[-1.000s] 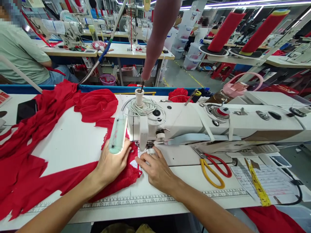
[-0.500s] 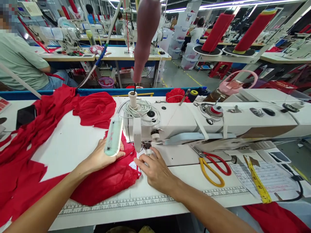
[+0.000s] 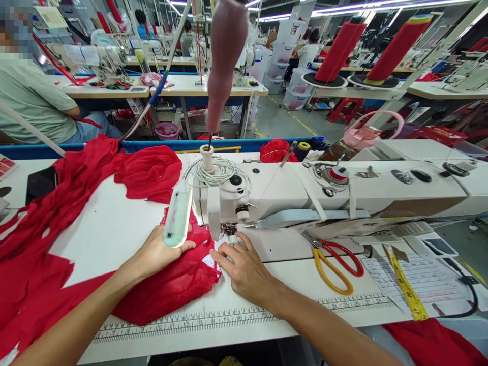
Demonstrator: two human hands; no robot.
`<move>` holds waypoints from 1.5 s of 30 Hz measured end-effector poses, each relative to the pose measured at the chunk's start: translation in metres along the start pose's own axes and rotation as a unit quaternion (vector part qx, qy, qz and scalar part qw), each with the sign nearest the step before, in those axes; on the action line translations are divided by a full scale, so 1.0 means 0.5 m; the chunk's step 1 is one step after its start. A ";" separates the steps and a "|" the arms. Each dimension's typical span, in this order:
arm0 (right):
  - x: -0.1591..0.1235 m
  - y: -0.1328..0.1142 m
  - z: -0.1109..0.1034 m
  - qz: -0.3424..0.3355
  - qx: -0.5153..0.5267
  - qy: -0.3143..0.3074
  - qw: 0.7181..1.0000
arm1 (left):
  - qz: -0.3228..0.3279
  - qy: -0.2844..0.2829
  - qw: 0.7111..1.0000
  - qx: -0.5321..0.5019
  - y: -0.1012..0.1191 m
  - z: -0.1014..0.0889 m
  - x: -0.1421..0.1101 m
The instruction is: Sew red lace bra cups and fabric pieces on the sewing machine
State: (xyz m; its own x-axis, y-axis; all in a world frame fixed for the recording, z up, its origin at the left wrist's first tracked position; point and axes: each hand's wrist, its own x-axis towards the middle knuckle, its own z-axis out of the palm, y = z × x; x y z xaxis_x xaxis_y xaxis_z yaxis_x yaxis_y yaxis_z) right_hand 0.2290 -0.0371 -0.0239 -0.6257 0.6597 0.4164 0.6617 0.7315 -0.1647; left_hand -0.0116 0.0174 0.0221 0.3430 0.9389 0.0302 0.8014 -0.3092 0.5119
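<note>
Red fabric (image 3: 168,290): lies beneath and in front of the needle end of the sewing machine (image 3: 278,188), with a lacy edge near the needle area; more of it spreads in loose folds to the left of the machine, across the white surface (image 3: 107,223).
Left hand (image 3: 162,254): rests on the fabric just left of the machine's needle end, thumb stretched out; a pale green translucent piece (image 3: 177,216) hides part of the fingers, so whether they grip cannot be told.
Right hand (image 3: 246,267): open, fingers apart and bent, close in front of the machine's needle end; its fingertips are at the fabric's edge and beside the white knob (image 3: 232,239).
White patterned piece (image 3: 209,261): at the fabric's edge, in front of the needle area.
Coiled cord (image 3: 217,173): on top of the machine's needle end, around an upright white post (image 3: 207,158).
Scissors (image 3: 337,267): in front of the machine's arm, right of the right hand, one handle loop yellow, the other red.
Yellow measuring tape (image 3: 406,284): farther right, in front of the machine, across a written sheet (image 3: 434,284).
Red thread cones (image 3: 339,53): two, raised on a stand behind the machine.
</note>
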 end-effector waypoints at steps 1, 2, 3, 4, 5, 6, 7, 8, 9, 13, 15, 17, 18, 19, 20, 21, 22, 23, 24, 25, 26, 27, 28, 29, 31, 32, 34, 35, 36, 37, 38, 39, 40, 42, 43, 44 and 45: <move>0.000 0.000 0.000 0.001 0.000 0.000 1.000 | -0.012 -0.018 1.000 -0.017 0.000 -0.003 -0.001; 0.000 0.000 0.001 0.001 0.000 -0.001 1.000 | -0.023 -0.028 0.999 -0.031 0.003 -0.006 -0.004; 0.000 0.000 0.001 0.002 0.001 -0.001 1.000 | -0.033 -0.026 0.998 -0.037 0.008 -0.010 -0.007; 0.000 0.000 0.001 0.002 0.001 -0.001 1.000 | -0.044 -0.013 0.998 -0.037 0.014 -0.014 -0.012; 0.000 0.000 0.000 0.002 0.001 0.001 1.000 | -0.055 0.004 0.998 -0.027 0.021 -0.017 -0.017; 0.000 0.000 0.000 0.001 0.001 0.003 1.000 | -0.059 0.019 0.998 -0.010 0.028 -0.019 -0.023; 0.001 0.000 -0.001 0.001 0.001 0.005 1.000 | -0.050 0.029 0.998 0.011 0.034 -0.019 -0.030; 0.001 -0.001 -0.001 0.001 0.001 0.005 1.000 | -0.027 0.037 0.998 0.033 0.040 -0.018 -0.037; 0.001 -0.001 -0.002 0.002 0.000 0.005 1.000 | 0.010 0.045 0.997 0.055 0.045 -0.014 -0.044; 0.002 -0.004 -0.005 0.009 -0.003 -0.008 1.000 | 0.184 0.071 0.972 0.127 0.056 0.020 -0.061; 0.002 -0.004 -0.005 0.009 -0.003 -0.012 1.000 | 0.232 0.069 0.957 0.158 0.051 0.035 -0.059; 0.001 -0.005 -0.005 0.011 -0.004 -0.010 1.000 | 0.228 0.081 0.956 0.168 0.039 0.040 -0.050; 0.001 -0.005 -0.005 0.012 -0.005 -0.009 1.000 | 0.204 0.098 0.960 0.163 0.031 0.038 -0.045; 0.001 -0.005 -0.005 0.013 -0.006 -0.008 1.000 | 0.175 0.117 0.966 0.153 0.024 0.035 -0.040; 0.001 -0.005 -0.005 0.012 -0.006 -0.008 1.000 | 0.153 0.133 0.969 0.140 0.017 0.033 -0.036; 0.002 -0.005 -0.005 0.012 -0.008 -0.006 1.000 | 0.144 0.143 0.970 0.131 0.012 0.031 -0.034; 0.002 -0.005 -0.005 0.011 -0.009 -0.004 1.000 | 0.151 0.146 0.969 0.130 0.009 0.031 -0.034; 0.003 -0.004 -0.005 0.010 -0.011 -0.003 1.000 | 0.171 0.142 0.965 0.137 0.009 0.034 -0.036; 0.004 -0.004 -0.005 0.009 -0.014 -0.001 1.000 | 0.199 0.136 0.958 0.154 0.011 0.039 -0.039; 0.004 -0.004 -0.005 0.007 -0.016 0.002 1.000 | 0.228 0.134 0.948 0.176 0.015 0.045 -0.043; 0.005 -0.003 -0.005 0.005 -0.019 0.003 1.000 | 0.252 0.134 0.937 0.201 0.020 0.052 -0.047; 0.005 -0.002 -0.005 0.003 -0.022 0.005 1.000 | 0.270 0.138 0.926 0.224 0.026 0.058 -0.051; 0.005 -0.002 -0.005 0.000 -0.024 0.008 1.000 | 0.285 0.142 0.917 0.240 0.032 0.064 -0.053; 0.004 -0.001 -0.005 -0.003 -0.025 0.011 1.000 | 0.298 0.146 0.910 0.248 0.037 0.068 -0.055; 0.003 0.000 -0.006 -0.005 -0.026 0.018 0.999 | 0.315 0.145 0.905 0.246 0.043 0.073 -0.055; 0.003 0.000 -0.007 -0.004 -0.026 0.019 0.999 | 0.318 0.141 0.906 0.242 0.044 0.074 -0.054; 0.002 0.001 -0.008 -0.001 -0.024 0.018 1.000 | 0.309 0.140 0.911 0.235 0.043 0.077 -0.051; 0.002 0.001 -0.009 -0.001 -0.021 0.016 1.000 | 0.302 0.147 0.913 0.231 0.040 0.079 -0.050; 0.001 0.001 -0.009 0.000 -0.018 0.013 1.000 | 0.298 0.158 0.914 0.227 0.037 0.081 -0.048; 0.001 0.002 -0.008 0.001 -0.015 0.009 1.000 | 0.297 0.168 0.913 0.223 0.035 0.085 -0.047; 0.000 0.002 -0.008 0.002 -0.012 0.007 1.000 | 0.298 0.173 0.913 0.220 0.032 0.088 -0.047; 0.000 0.003 -0.007 0.003 -0.010 0.005 1.000 | 0.301 0.175 0.912 0.218 0.031 0.092 -0.047; -0.001 0.003 -0.006 0.004 -0.010 0.006 1.000 | 0.304 0.174 0.911 0.217 0.031 0.095 -0.048; -0.001 0.004 -0.006 0.003 -0.011 0.014 1.000 | 0.299 0.163 0.916 0.211 0.033 0.100 -0.052; -0.001 0.004 -0.006 0.002 -0.012 0.019 1.000 | 0.294 0.157 0.921 0.202 0.035 0.100 -0.055; -0.001 0.004 -0.006 0.002 -0.015 0.023 1.000 | 0.287 0.149 0.928 0.185 0.036 0.100 -0.057; -0.001 0.005 -0.006 0.002 -0.017 0.026 1.000 | 0.279 0.138 0.936 0.164 0.037 0.099 -0.060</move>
State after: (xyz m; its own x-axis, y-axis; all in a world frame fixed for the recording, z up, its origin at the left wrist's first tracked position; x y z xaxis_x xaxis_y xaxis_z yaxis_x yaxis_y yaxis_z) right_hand 0.2320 -0.0362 -0.0216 -0.6019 0.6520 0.4611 0.6782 0.7222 -0.1358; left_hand 0.0173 -0.0240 -0.0118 0.6491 0.6068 0.4588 0.6585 -0.7501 0.0605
